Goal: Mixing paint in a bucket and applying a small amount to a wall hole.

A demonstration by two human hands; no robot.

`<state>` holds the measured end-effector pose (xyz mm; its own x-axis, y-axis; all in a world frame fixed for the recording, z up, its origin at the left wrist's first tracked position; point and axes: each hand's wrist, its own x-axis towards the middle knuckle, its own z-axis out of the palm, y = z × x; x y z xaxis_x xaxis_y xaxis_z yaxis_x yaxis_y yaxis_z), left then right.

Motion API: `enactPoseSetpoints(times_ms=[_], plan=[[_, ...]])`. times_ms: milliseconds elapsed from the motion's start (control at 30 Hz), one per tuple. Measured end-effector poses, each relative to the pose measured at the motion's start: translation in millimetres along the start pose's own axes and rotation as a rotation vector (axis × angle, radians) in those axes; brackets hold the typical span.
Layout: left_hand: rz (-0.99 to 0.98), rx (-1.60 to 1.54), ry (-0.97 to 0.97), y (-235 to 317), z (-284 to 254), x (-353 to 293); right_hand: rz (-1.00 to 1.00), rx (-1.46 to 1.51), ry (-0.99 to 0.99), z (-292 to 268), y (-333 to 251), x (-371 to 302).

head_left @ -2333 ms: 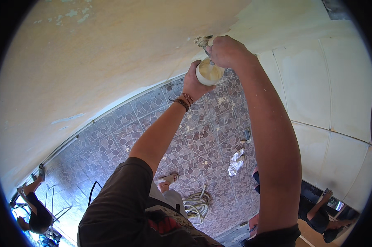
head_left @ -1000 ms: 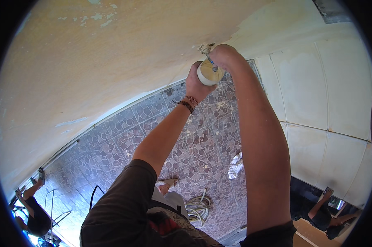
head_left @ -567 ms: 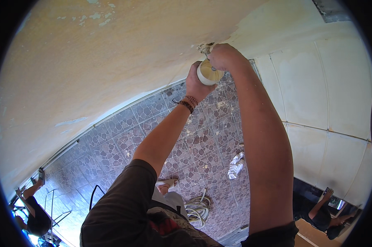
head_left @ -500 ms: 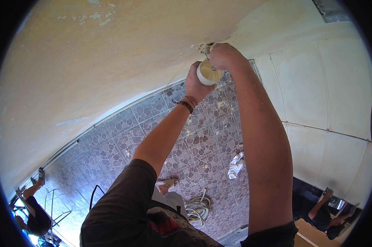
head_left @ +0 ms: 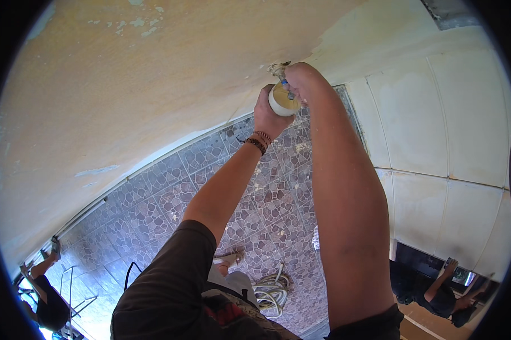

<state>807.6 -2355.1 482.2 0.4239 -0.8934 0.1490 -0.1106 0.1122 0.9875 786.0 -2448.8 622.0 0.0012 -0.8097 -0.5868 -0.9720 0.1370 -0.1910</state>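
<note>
Seen from the head camera, held up close to a yellowed wall point(head_left: 153, 90): a round white container point(head_left: 276, 103), directly under a tap point(head_left: 284, 83). Gripped from the left side by the left hand point(head_left: 270, 115), with fingers wrapped firmly around the outer wall of the container and dark bracelets point(head_left: 260, 141) at the wrist. Tipped enough to show a pale yellow inside; cannot tell how full.

Set at the tap, the right hand point(head_left: 302, 80), with fingers bent and mostly hidden behind the knuckles; cannot tell whether grasping the tap or only touching. Visible between right hand and container, a touch of blue on the tap, with the spout at the container's mouth.

Below, a patterned stone-look floor point(head_left: 266, 192), with a sandalled foot point(head_left: 228, 261) beside a coiled pale hose point(head_left: 272, 292). Partly hidden behind the right forearm, a white bundle point(head_left: 316, 238). To the right, a pale panelled wall point(head_left: 417, 124). At the far left rim, a co-worker in dark clothing point(head_left: 51, 304) near a metal frame point(head_left: 70, 292); at the lower right, another dark-clad person point(head_left: 433, 297).
</note>
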Motion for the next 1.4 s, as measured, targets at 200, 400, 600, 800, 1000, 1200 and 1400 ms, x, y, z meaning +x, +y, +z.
enactPoseSetpoints(times_ms=[200,400,600,800,1000,1200,1400], plan=[[-0.049,-0.073,-0.002,3.7,1.3,-6.7,0.173,0.455,0.019,8.8,2.2,-8.4],[-0.036,0.027,0.014,0.7,-2.1,-13.3,-0.064,-0.253,-0.053,-3.7,-5.0,-13.1],[-0.026,0.024,0.004,-2.6,-3.2,-13.6,-0.231,-0.654,-0.092,-13.8,-5.4,-23.6],[-0.038,0.011,-0.004,-0.7,-3.0,-12.4,-0.212,-0.727,-0.004,-13.7,-13.6,-44.5],[0.000,0.067,-0.012,-4.9,-0.9,-13.2,-0.249,-0.700,0.030,-13.8,-8.4,-44.5],[0.027,0.089,-0.009,-9.1,-1.8,-12.1,-0.238,-0.691,0.050,-11.5,-6.7,-44.1],[0.033,0.115,0.018,-15.9,-9.3,-10.3,-0.229,-0.697,0.047,-1.8,-13.2,-27.0]])
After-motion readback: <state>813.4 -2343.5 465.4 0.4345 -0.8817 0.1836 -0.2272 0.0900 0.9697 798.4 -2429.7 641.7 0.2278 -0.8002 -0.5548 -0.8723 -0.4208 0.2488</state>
